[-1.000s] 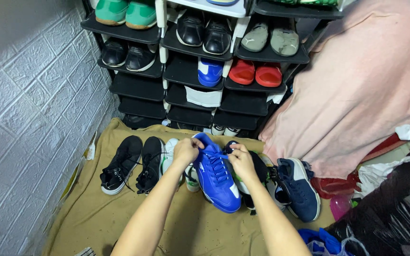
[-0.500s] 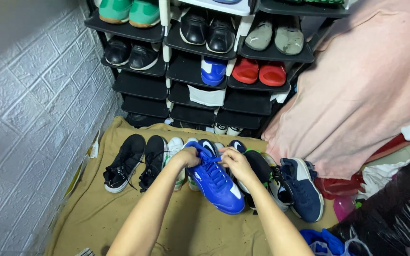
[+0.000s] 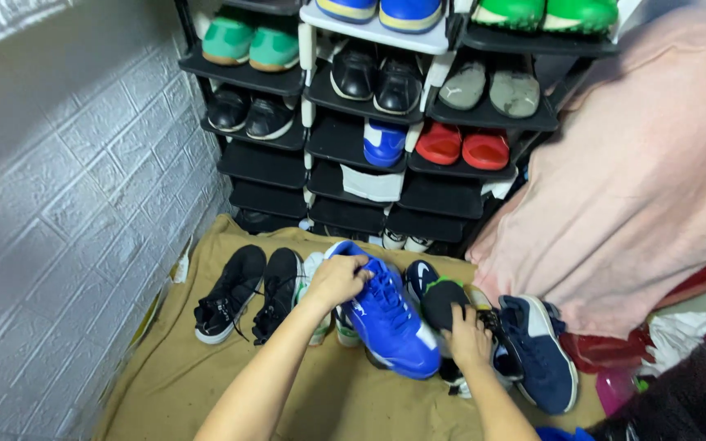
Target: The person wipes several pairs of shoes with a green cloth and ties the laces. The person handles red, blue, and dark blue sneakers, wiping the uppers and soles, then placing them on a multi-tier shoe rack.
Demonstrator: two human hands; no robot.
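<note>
My left hand (image 3: 338,279) grips the blue shoe (image 3: 387,314) at its collar; right hand (image 3: 466,336) clasps the black shoe (image 3: 444,306). Lift level.

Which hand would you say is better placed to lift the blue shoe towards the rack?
Probably the left hand: it already grips the blue shoe at its heel end. The right hand rests on a black shoe beside it.

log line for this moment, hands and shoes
left hand: grips blue shoe | right hand: on black shoe | floor cloth
</note>
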